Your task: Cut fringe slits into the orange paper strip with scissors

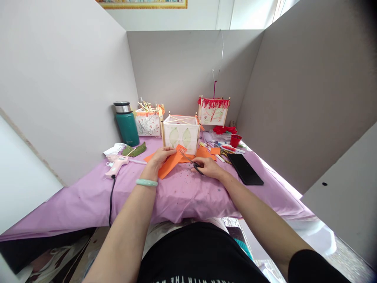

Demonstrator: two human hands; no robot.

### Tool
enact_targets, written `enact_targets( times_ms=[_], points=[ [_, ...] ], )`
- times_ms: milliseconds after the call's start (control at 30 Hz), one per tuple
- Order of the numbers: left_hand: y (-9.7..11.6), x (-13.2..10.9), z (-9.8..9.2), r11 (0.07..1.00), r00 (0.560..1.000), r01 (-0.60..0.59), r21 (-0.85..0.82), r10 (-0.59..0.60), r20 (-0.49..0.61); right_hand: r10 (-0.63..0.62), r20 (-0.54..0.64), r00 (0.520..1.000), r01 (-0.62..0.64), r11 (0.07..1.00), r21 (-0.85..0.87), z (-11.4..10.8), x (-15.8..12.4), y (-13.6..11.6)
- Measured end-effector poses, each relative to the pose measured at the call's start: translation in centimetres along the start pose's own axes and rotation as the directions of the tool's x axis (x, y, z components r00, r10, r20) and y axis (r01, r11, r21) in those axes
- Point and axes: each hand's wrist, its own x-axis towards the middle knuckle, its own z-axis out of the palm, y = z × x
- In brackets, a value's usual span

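Observation:
My left hand (163, 155) pinches a strip of orange paper (170, 166) whose upper right edge carries several narrow cuts. In my right hand (208, 168) is a pair of scissors (196, 165), its blades pointing up and left to the cut edge of the strip. Whether the blades touch the paper is too small to tell. Just behind both hands stands a white box-shaped lantern (182, 132) with wooden sticks at its corners and two green leaves drawn on the front. More orange paper (205, 153) lies flat by its base.
A pink glue gun (117, 166) with a black cord and a green bottle (127, 125) are on the left. A black phone (245, 169), markers (232, 148) and a red cup (235, 140) lie right. Behind, a red-fringed lantern (213, 112) hangs; another lantern (148, 124) holds sticks.

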Motion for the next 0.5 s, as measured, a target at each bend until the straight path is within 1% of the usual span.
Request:
enact_targets(
  times_ms=[233,500],
  points=[
    [-0.02,0.2,-0.14,0.999,0.999,-0.032,-0.014,0.032,-0.013,0.012,-0.009,1.0,-0.012,0.999,-0.032,-0.26,-0.1,-0.42],
    [0.16,0.1,0.01,0.999,0.999,-0.033,-0.021,0.032,-0.019,0.024,-0.012,1.0,-0.025,0.997,-0.068,-0.33,-0.09,-0.51]
  ],
)
